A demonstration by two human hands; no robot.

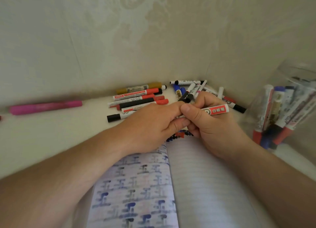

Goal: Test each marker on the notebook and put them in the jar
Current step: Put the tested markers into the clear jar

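Two bare hands grip one red-and-white marker above an open lined notebook.

Far to the left of the hands lies a pink marker (pixel 46 106). Just beyond the left hand (pixel 150 123) sits a loose pile of red, black and gold markers (pixel 138 97). The left hand's fingers curl round one end of the red-and-white marker (pixel 215 110); the right hand (pixel 210 125) pinches its barrel. The notebook (pixel 201 185) lies beneath both wrists. Right of the right hand stands a clear glass jar (pixel 290 111) holding several markers.

Home room: floral embossed wallpaper (pixel 136 22), pale table (pixel 51 133) in corner, marker clutter (pixel 138 97)
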